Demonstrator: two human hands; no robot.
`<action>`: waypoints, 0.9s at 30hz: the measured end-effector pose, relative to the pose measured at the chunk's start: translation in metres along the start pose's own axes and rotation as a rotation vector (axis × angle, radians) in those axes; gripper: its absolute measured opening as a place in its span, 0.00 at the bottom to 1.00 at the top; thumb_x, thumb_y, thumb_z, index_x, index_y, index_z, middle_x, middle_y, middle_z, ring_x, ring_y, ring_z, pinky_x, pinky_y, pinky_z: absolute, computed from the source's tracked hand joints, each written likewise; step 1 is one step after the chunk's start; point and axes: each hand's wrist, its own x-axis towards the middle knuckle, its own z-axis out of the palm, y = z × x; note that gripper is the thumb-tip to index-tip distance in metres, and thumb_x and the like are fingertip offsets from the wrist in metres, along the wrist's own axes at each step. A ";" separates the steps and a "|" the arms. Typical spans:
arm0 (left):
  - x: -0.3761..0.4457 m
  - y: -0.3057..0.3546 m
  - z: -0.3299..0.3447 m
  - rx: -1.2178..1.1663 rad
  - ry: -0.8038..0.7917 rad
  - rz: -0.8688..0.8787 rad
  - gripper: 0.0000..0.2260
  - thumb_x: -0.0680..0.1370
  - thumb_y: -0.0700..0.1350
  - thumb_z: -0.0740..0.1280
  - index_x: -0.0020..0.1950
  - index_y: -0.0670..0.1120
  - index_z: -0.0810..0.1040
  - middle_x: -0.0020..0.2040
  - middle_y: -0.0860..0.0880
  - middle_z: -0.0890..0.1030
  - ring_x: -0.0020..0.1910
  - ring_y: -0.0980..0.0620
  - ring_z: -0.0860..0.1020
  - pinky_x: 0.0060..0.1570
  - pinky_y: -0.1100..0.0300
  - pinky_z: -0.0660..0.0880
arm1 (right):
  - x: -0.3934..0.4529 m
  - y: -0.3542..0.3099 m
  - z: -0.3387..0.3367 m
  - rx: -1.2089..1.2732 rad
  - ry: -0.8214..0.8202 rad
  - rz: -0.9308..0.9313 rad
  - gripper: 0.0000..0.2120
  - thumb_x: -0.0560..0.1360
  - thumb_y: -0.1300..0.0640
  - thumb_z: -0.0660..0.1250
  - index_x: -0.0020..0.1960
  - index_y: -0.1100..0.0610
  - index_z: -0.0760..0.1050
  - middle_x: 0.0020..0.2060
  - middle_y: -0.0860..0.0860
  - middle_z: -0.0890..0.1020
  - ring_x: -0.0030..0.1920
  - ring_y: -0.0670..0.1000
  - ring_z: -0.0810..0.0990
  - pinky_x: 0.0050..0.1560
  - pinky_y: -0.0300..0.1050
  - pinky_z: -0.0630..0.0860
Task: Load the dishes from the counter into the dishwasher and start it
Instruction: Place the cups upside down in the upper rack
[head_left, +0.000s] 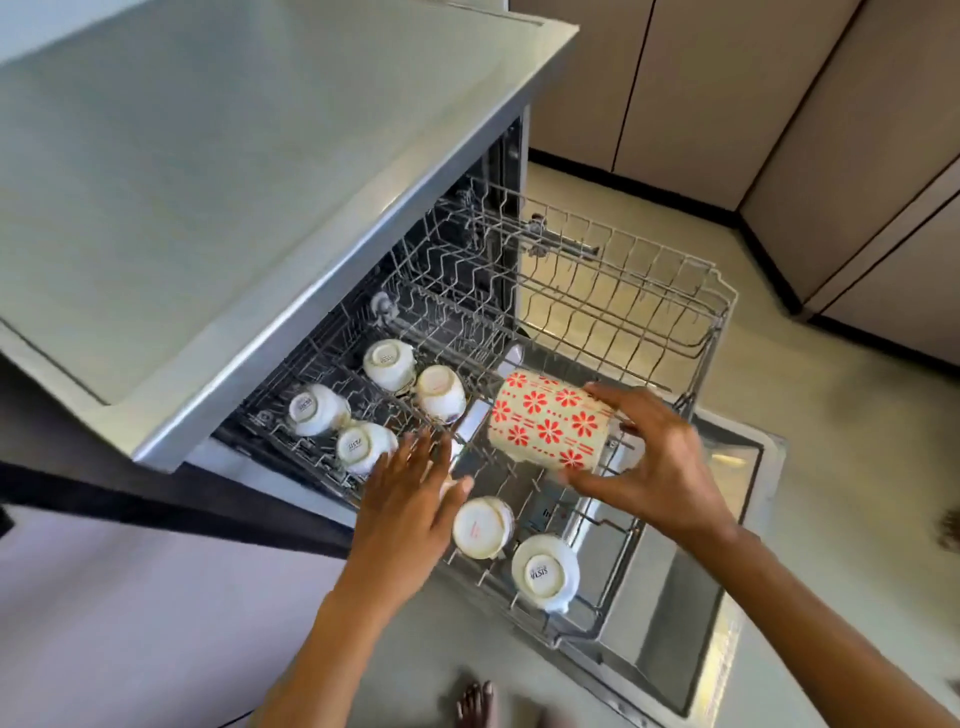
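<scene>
The dishwasher's upper wire rack (670, 306) is pulled out over the open door (691, 587). Several white cups (388, 364) stand upside down in it, at the left and at the near edge. My right hand (660, 462) is shut on a cream mug with red flowers (548, 421), held on its side over the rack's middle. My left hand (410, 499) hovers flat with fingers spread over the rack's left part, beside a white cup (361, 446); something pale lies partly hidden under its thumb.
A grey counter top (218, 182) overhangs the dishwasher at the left. Beige cabinets (727, 88) line the far wall and the right. A bare foot (475, 704) stands on the pale floor near the door.
</scene>
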 end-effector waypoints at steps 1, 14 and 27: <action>-0.004 -0.003 0.010 0.057 -0.054 0.002 0.35 0.79 0.62 0.35 0.72 0.46 0.67 0.72 0.44 0.65 0.72 0.44 0.64 0.71 0.51 0.53 | 0.006 0.003 -0.001 -0.027 -0.017 0.025 0.36 0.60 0.37 0.71 0.61 0.55 0.70 0.52 0.51 0.80 0.52 0.51 0.78 0.45 0.53 0.80; -0.010 -0.003 0.041 0.090 0.125 0.044 0.24 0.81 0.52 0.49 0.65 0.40 0.75 0.68 0.41 0.72 0.71 0.44 0.65 0.67 0.47 0.60 | 0.066 -0.006 0.055 -0.213 -0.276 0.093 0.37 0.57 0.44 0.77 0.62 0.52 0.68 0.52 0.55 0.79 0.51 0.58 0.76 0.44 0.50 0.78; -0.009 0.000 0.045 0.078 0.177 0.000 0.23 0.81 0.51 0.48 0.65 0.41 0.75 0.68 0.41 0.71 0.71 0.45 0.64 0.66 0.45 0.60 | 0.074 0.003 0.087 -0.284 -0.259 0.297 0.35 0.61 0.40 0.75 0.63 0.51 0.69 0.54 0.54 0.80 0.54 0.58 0.77 0.46 0.51 0.79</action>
